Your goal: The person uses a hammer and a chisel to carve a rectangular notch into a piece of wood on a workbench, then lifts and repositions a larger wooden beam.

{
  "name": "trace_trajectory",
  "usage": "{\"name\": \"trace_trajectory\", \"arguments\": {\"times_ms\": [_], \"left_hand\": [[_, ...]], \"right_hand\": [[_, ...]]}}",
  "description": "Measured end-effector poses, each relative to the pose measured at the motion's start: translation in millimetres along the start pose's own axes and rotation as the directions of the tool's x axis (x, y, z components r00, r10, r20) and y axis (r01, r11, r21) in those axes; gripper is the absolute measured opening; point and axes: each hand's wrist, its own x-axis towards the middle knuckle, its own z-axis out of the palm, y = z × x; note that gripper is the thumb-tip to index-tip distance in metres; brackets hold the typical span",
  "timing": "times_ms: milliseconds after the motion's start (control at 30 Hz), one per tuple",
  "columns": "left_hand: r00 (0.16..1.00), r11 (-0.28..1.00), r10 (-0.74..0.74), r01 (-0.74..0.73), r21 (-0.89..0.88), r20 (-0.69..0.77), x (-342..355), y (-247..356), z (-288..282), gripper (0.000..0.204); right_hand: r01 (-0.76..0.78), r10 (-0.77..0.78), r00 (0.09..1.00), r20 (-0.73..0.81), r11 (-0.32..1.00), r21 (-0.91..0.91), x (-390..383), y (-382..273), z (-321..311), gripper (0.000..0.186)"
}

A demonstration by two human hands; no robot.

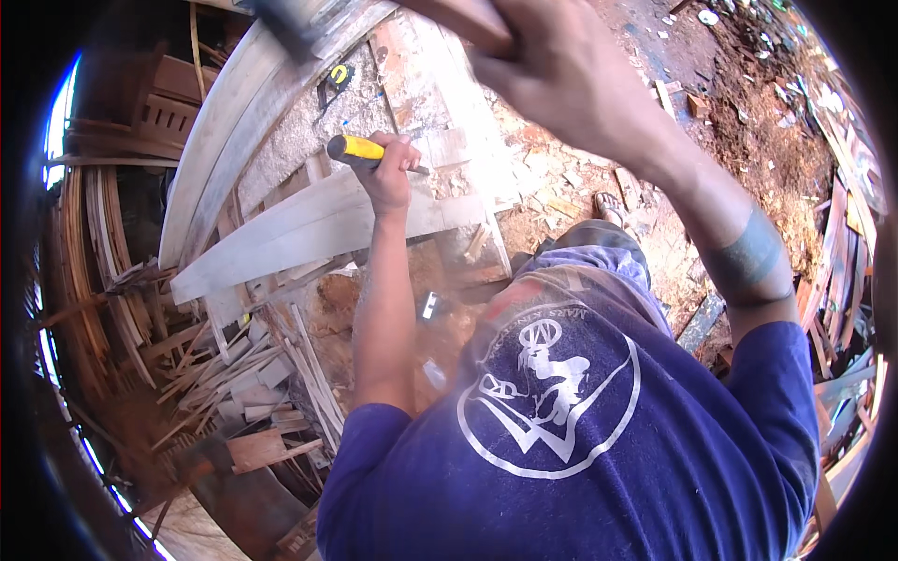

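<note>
My left hand (388, 176) is closed around a chisel (358, 149) with a yellow and black handle. The chisel's short dark blade tip pokes out to the right of my fingers, over a pale plank joint. High in the view, close to the camera, my right hand (571, 79) grips the wooden handle of a hammer (460, 19). Its dark, blurred head hangs at the top left, apart from the chisel. Below the left hand lies a curved pale wooden board (299, 229), running left from the joint.
A yellow and black tape measure (335, 82) rests on the sawdust-covered work surface. Long curved planks (210, 140) bound its left side. Wood offcuts (257, 383) pile up at lower left. More scrap boards (842, 271) and debris line the right. Chips litter the ground.
</note>
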Motion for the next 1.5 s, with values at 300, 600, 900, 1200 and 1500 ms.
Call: {"name": "trace_trajectory", "arguments": {"times_ms": [300,600,900,1200,1500], "left_hand": [[1.0,0.993,-0.014,0.012,-0.118,-0.011,5.5,-1.1,-1.1,0.023],[0.999,0.999,-0.04,0.04,-0.017,-0.024,3.3,-6.7,-8.2,0.022],[0.999,0.995,-0.049,0.048,-0.085,-0.004,3.8,-7.2,-11.9,0.02],[0.998,0.995,-0.069,0.07,-0.069,0.012,-3.8,-14.6,-14.4,0.023],[0.993,0.991,-0.117,0.119,0.054,-0.032,-23.1,-48.5,-39.8,0.023]], "right_hand": [[0.267,-0.084,0.904,0.42,0.877,-0.399,28.1,-40.4,7.6,0.015],[0.285,-0.069,0.884,0.463,0.863,-0.416,24.2,-35.6,29.4,0.028],[0.331,-0.321,0.943,0.084,0.929,-0.165,34.8,-53.5,27.1,0.025],[0.309,-0.304,0.951,0.056,0.924,-0.223,40.8,-48.7,23.1,0.023],[-0.019,0.28,0.794,0.539,0.899,-0.438,-27.0,27.6,33.0,0.022]]}}
